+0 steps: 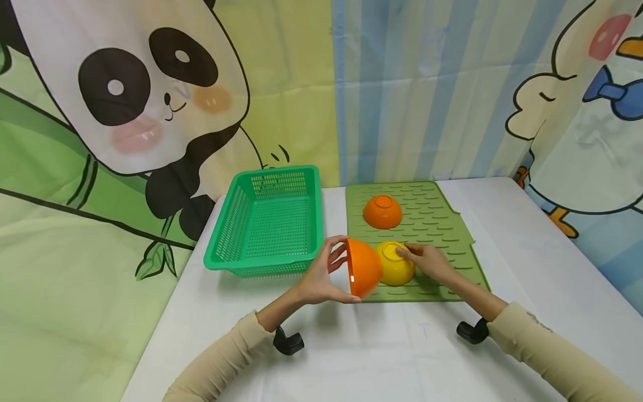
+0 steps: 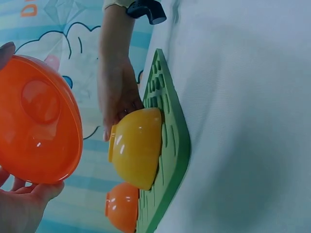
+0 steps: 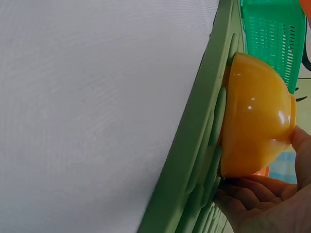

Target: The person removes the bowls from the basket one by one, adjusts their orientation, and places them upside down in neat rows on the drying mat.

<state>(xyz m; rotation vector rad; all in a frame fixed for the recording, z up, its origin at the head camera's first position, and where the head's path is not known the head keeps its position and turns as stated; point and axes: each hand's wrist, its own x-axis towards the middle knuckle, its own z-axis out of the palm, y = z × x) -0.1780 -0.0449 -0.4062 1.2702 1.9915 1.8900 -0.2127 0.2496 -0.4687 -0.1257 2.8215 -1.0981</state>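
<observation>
Tilted on its side, an orange bowl (image 1: pixel 365 269) is held by the rim in my left hand (image 1: pixel 321 274), above the near edge of the green mat. The left wrist view looks into its hollow inside (image 2: pixel 41 114). A yellow bowl (image 1: pixel 394 268) sits upside down on the mat (image 1: pixel 452 245). My right hand (image 1: pixel 429 261) grips this yellow bowl from its right side, thumb on the base and fingers low by the rim, as the right wrist view shows. Behind it, a second orange bowl (image 1: pixel 383 211) lies upside down on the mat.
A green perforated basket (image 1: pixel 211 259) stands on the white table (image 1: pixel 392 352), left of the mat. Curtains printed with a panda (image 1: pixel 140 84) and a white bird (image 1: pixel 593 167) hang behind and beside the table.
</observation>
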